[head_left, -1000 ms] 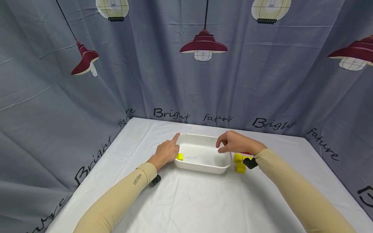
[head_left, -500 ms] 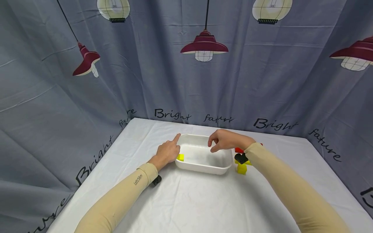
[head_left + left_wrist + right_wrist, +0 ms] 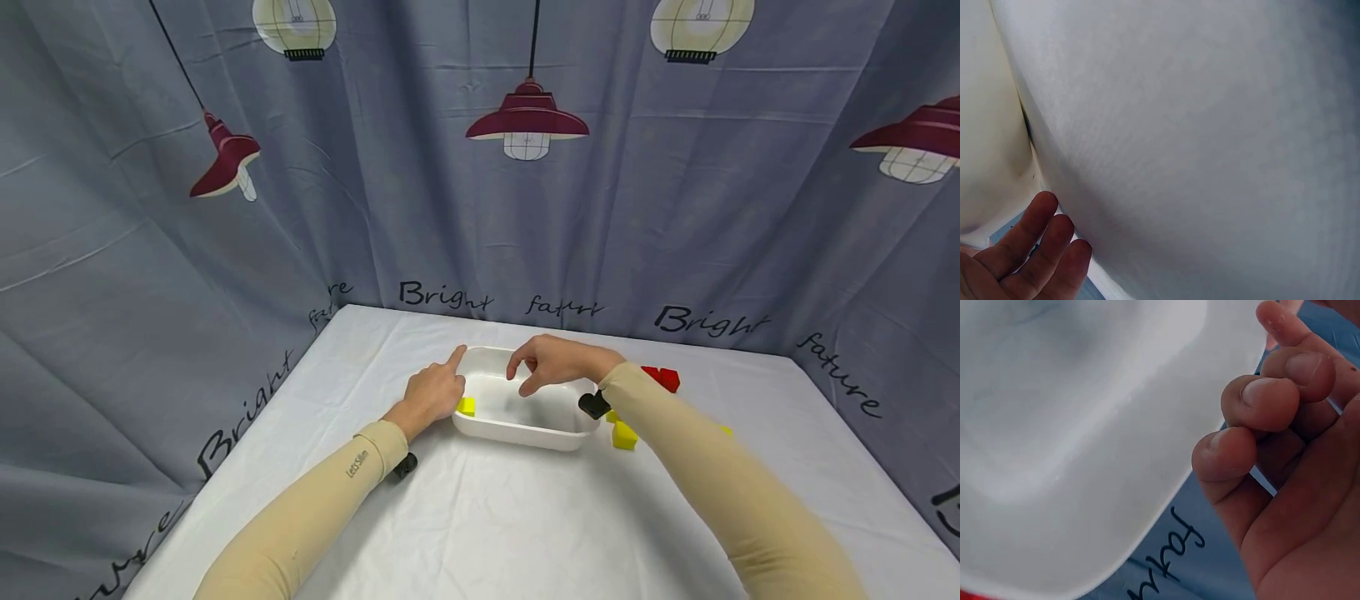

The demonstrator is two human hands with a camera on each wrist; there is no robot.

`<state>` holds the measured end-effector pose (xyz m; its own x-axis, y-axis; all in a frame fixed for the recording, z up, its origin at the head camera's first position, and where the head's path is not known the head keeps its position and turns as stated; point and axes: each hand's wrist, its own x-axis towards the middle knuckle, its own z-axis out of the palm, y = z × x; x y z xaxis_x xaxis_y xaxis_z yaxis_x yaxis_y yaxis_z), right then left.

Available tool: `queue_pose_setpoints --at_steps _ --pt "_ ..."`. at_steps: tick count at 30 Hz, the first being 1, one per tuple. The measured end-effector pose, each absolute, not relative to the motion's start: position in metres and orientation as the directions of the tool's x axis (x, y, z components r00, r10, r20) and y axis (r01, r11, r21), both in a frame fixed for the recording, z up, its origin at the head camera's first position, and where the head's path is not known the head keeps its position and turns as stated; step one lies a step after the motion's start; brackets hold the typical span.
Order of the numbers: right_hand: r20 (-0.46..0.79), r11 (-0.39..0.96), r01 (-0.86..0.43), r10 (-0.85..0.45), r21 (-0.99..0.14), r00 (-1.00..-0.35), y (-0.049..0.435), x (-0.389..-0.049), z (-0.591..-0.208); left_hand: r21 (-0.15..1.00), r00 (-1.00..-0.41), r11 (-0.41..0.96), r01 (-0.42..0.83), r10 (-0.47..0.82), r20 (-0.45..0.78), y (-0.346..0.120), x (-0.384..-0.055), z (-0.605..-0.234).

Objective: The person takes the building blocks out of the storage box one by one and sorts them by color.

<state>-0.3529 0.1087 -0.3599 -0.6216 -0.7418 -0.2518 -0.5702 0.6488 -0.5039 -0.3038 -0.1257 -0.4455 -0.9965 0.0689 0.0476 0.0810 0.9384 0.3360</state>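
Note:
A white rectangular tub [image 3: 517, 435] stands mid-table, with a yellow block [image 3: 467, 407] inside at its left end. My left hand [image 3: 431, 393] is at that left end, its index finger straight along the rim. In the left wrist view, three loosely bent fingers [image 3: 1057, 234] show beside the tub's outer wall [image 3: 991, 156]. Over the tub hovers my right hand [image 3: 553, 362], thumb and index finger apart with nothing visible between them. The right wrist view shows its other fingers [image 3: 1263, 403] curled, overlapping the tub's rim [image 3: 1147, 531].
Yellow blocks [image 3: 624, 436] lie just right of the tub, partly hidden by the right sleeve [image 3: 675, 433]. Red blocks [image 3: 662, 379] sit beyond that sleeve, and a bit of yellow [image 3: 726, 430] peeks out on its far side. A patterned curtain [image 3: 525, 217] hangs behind the white table [image 3: 525, 525].
My right hand has moved left from the tub's right end to over its middle, uncovering the red blocks. My left hand and the yellow block in the tub have stayed put.

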Motion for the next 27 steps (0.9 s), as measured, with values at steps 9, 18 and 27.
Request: queue_pose_setpoints --at_steps 9,18,27 --pt "-0.277 0.640 -0.561 -0.751 -0.525 -0.599 0.093 -0.360 -0.370 0.328 -0.997 0.942 0.073 0.065 0.036 -0.125 -0.303 -0.445" --pt "-0.280 0.637 -0.547 -0.752 -0.543 -0.598 0.078 -0.364 -0.383 0.320 -0.997 0.944 0.081 0.070 0.044 -0.126 -0.304 -0.446" --pt "-0.252 0.605 -0.562 -0.774 -0.565 -0.581 0.069 -0.363 -0.391 0.319 -0.995 0.943 0.092 0.079 0.054 -0.127 -0.304 -0.446"
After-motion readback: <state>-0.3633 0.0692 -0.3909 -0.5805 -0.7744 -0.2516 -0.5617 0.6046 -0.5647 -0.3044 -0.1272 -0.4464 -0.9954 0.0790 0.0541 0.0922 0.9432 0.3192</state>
